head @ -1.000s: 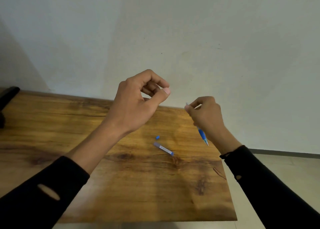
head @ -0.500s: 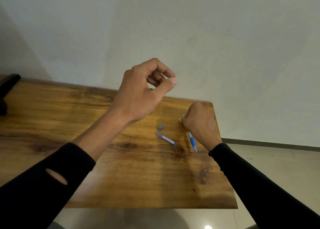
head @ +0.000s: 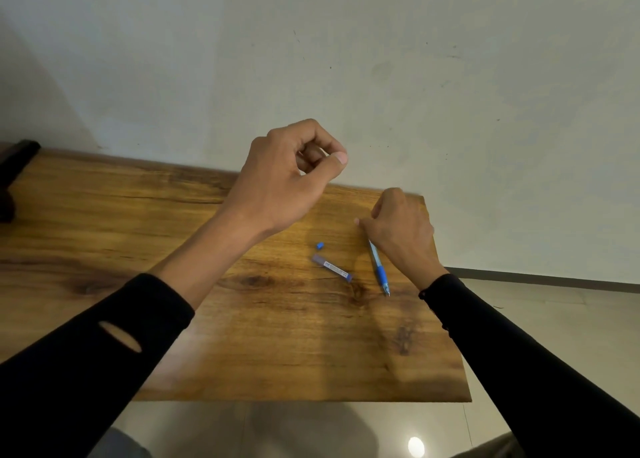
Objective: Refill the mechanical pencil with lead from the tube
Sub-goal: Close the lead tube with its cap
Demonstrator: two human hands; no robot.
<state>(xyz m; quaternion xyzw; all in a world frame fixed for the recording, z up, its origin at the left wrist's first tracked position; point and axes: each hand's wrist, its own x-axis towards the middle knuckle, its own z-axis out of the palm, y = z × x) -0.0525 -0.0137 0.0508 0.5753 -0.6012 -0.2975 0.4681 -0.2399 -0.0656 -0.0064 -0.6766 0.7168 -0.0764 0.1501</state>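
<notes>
Lying on the wooden table [head: 104, 222], the mechanical pencil [head: 378, 269] is seen close to the right edge, its metal tip pointing toward the near side. Its rear end is covered by the right hand [head: 401, 229], which rests low on it near the far right corner of the board; the fingers are bent together over that end, but it cannot be told if the pencil is really gripped or only touched. Just left of the pencil, and not touching it, the lead tube [head: 331, 268] is laid diagonally, and a small blue cap [head: 320, 245] is placed beside its upper end. The left hand [head: 287, 177] is held raised above the table, with thumb and fingers pinched together; what is kept between them is too thin to be made out. Much free wood is left on the near and the left part of the surface. At the far left a dark object [head: 14, 177] is cut off by the frame. Both forearms are covered by black sleeves [head: 519, 371]. Behind the table a plain wall [head: 415, 77] is seen.
</notes>
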